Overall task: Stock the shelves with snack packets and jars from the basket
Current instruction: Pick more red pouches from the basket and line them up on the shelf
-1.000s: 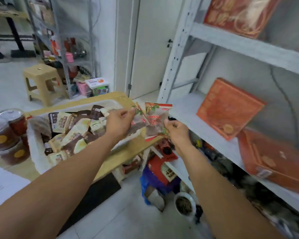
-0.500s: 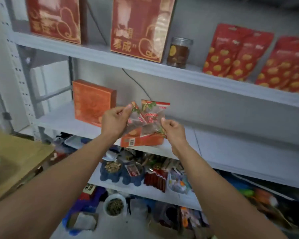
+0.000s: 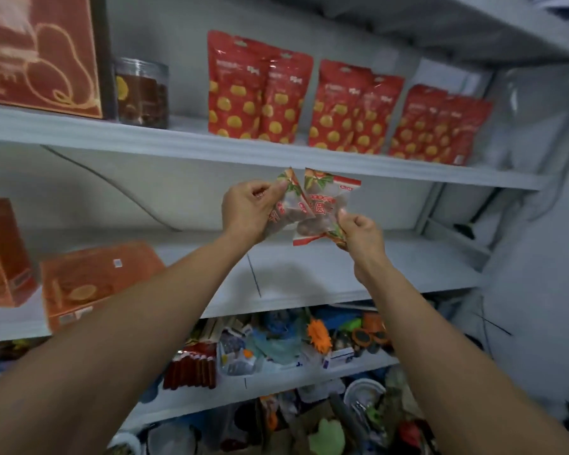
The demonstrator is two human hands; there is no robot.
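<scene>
Over the front edge of the middle shelf [image 3: 391, 274], the left hand [image 3: 247, 213] pinches one snack packet [image 3: 288, 208], the right hand [image 3: 363, 236] the second packet [image 3: 321, 205] by its lower corner; both look light, crinkly and slippery, best held by sealed edges.

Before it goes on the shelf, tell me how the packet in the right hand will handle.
Probably light: the right hand holds the packet up by one lower corner. The film looks thin and crinkled, so likely floppy. Its glossy plastic may slip, and lumpy contents could shift.
</scene>
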